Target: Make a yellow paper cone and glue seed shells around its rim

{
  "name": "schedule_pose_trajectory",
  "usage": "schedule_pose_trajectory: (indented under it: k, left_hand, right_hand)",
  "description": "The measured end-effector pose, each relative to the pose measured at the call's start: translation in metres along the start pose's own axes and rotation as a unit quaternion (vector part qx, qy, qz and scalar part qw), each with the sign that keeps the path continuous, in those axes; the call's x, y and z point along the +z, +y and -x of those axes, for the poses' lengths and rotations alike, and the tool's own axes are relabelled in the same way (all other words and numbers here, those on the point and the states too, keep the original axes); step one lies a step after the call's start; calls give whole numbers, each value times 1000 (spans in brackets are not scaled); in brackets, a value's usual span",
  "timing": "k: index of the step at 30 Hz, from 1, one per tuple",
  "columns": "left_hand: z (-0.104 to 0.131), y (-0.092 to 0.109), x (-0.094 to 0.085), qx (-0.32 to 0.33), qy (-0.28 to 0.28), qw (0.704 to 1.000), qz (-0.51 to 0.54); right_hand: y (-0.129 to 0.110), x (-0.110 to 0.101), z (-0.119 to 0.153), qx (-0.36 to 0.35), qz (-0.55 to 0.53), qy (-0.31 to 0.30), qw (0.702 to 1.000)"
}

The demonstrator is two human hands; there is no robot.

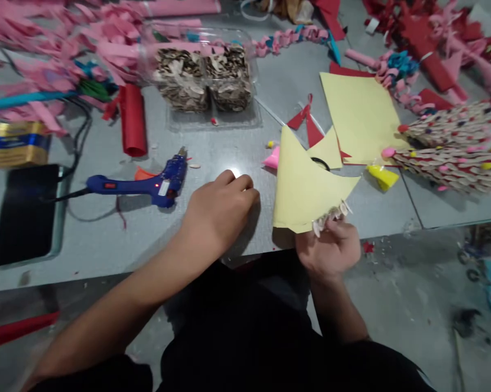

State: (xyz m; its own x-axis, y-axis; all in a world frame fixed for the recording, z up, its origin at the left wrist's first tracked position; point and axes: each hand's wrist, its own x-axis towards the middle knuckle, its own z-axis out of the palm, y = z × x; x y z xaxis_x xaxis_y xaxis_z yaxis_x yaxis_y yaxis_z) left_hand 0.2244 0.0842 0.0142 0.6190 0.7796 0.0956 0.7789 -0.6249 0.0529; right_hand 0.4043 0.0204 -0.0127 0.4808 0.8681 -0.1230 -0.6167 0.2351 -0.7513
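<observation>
My right hand grips a yellow paper cone by its lower edge, above the table's front edge. A short row of pale seed-like shells is stuck along that edge, beside my thumb. My left hand rests low over the table to the left of the cone. Its fingers are curled together, and whatever they may hold is hidden. Left of it lies a blue hot glue gun with a small red light on. Behind, a clear plastic box holds many similar shells in two compartments.
At left are a phone, a gold and blue box and a red paper roll. Shell-covered cones with coloured tips lie at right, near yellow sheets. Pink paper strips cover the back left.
</observation>
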Motion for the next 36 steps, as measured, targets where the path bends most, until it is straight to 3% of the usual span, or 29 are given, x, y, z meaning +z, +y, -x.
schedule_pose_trajectory:
  k: [6, 11, 14, 18, 22, 27, 30, 36]
  left_hand:
    - [12, 3, -3, -30, 48, 998, 7]
    - [46, 27, -17, -98, 217, 961, 139]
    - [62, 43, -23, -81, 253, 942, 205]
    - [66, 49, -29, -33, 297, 919, 256]
    - [64, 47, -33, -5, 261, 935, 241]
    - [64, 50, -35, -44, 245, 928, 278]
    - [63, 50, -36, -16, 228, 935, 271]
    - [60, 51, -28, -11, 229, 937, 264]
  right_hand:
    - [10, -15, 1, -3, 14, 8, 1000]
    - [11, -1, 1, -8, 4, 11, 1000]
    - [13, 9, 4, -10, 25, -1, 1000]
    - [18, 15, 8, -20, 23, -19, 999]
    - [21, 13, 10, -22, 24, -26, 999]
    - [21, 12, 14, -29, 47, -19, 998]
    - [17, 16, 16, -23, 50, -26, 998]
    - [13, 20, 16, -7, 57, -26, 998]
